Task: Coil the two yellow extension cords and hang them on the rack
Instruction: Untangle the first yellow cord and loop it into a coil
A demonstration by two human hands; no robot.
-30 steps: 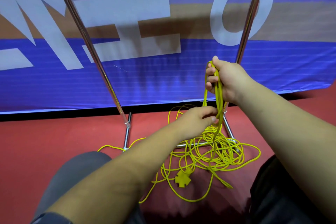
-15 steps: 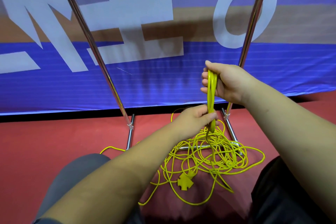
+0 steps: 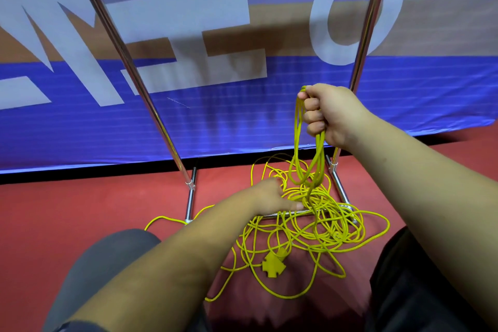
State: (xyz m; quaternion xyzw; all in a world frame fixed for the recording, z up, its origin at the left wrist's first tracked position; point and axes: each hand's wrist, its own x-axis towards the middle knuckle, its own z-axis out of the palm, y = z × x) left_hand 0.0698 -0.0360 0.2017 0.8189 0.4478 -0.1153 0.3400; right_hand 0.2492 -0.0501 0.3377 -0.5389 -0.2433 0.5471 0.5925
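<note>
Your left grip (image 3: pixel 272 197) has dropped to the cord pile (image 3: pixel 323 224) below your right grip (image 3: pixel 327 113), which clenches the loops (image 3: pixel 319 153); whether the left holds a strand is unclear.

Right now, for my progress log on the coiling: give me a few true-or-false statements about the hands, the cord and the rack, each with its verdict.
1. The right hand grips several loops of yellow cord above the floor. True.
2. All the cord is gathered up. False: most of it lies in a tangled pile on the red floor.
3. The left hand holds the cross-shaped socket. False: the socket lies on the floor, apart from both hands; the left hand is down at the pile.
4. The pile lies across the rack's base. True.
</note>
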